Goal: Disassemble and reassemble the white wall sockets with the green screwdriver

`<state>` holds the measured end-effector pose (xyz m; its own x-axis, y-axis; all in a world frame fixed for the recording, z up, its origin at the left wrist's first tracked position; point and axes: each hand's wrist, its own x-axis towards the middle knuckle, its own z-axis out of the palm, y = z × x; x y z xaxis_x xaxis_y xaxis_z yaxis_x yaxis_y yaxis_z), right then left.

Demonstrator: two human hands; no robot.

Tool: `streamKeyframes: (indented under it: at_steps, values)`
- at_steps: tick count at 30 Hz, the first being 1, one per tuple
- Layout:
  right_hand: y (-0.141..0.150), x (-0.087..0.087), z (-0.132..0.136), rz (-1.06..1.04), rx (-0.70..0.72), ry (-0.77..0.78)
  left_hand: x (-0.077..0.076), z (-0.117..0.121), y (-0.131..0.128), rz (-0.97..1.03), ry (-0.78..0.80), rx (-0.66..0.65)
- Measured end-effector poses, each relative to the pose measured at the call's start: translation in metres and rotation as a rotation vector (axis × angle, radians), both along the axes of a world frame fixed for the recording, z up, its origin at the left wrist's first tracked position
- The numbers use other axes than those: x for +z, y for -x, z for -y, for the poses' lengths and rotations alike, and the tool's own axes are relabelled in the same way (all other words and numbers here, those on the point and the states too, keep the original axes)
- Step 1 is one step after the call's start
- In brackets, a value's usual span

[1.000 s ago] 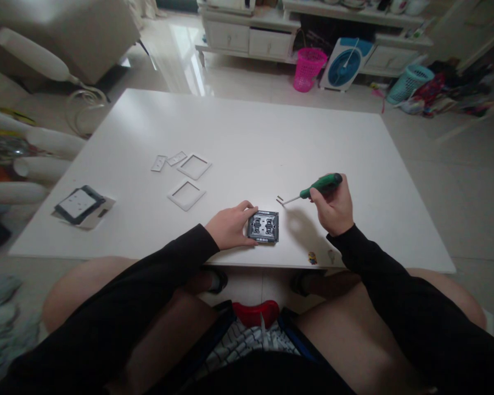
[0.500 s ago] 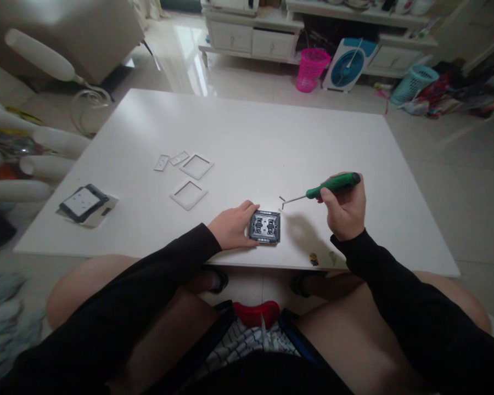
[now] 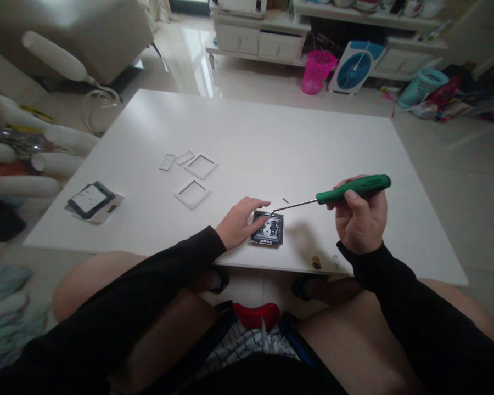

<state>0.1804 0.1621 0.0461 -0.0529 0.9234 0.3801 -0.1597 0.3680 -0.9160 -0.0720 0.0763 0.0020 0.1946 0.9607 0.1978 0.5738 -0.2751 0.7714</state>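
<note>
My right hand (image 3: 360,214) is closed around the green handle of a screwdriver (image 3: 340,192), its shaft pointing left. The screwdriver's tip is over the upper edge of a square dark-framed socket module (image 3: 267,233) near the table's front edge. A small dark bit, perhaps a screw, shows at the tip. My left hand (image 3: 242,219) is open, its thumb over the module and its forefinger stretched toward the tip. Whether the thumb presses on the module I cannot tell. A small dark screw (image 3: 285,200) lies just beyond the module.
On the white table (image 3: 247,131), left of my hands, lie two square white frames (image 3: 192,195) and two small white plates (image 3: 167,162). Farther left is a stacked socket assembly (image 3: 91,200). A small yellow figure (image 3: 316,263) sits at the front edge. A pink basket (image 3: 318,71) stands beyond.
One of the two small screws beside the module has left its spot. The screwdriver tip has moved left over the module. My left hand has let go of the module's sides and shifted toward the tip.
</note>
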Motion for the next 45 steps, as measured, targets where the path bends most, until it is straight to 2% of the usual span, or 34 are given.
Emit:
streamKeyframes:
  at_steps: [7, 19, 29, 37, 42, 45]
  values:
    - [0.001, 0.002, 0.004, -0.017, 0.045, 0.056, 0.006, 0.001, -0.006, 0.100, 0.033, -0.065]
    - [-0.001, 0.000, 0.004, 0.025, 0.085, 0.047, 0.006, -0.002, -0.006, 0.078, 0.022, -0.077]
    - [0.003, 0.004, 0.009, 0.094, 0.092, -0.005, 0.008, 0.000, -0.006, -0.148, -0.013, -0.113]
    - [0.004, 0.008, 0.013, 0.080, 0.152, -0.018, 0.004, 0.001, -0.006, -0.094, -0.034, -0.107]
    - [0.004, 0.007, 0.012, 0.086, 0.062, -0.056, 0.005, 0.003, -0.004, -0.047, -0.021, -0.040]
    - [0.002, 0.008, 0.008, 0.063, -0.002, -0.102, 0.001, 0.003, -0.001, -0.096, 0.001, -0.053]
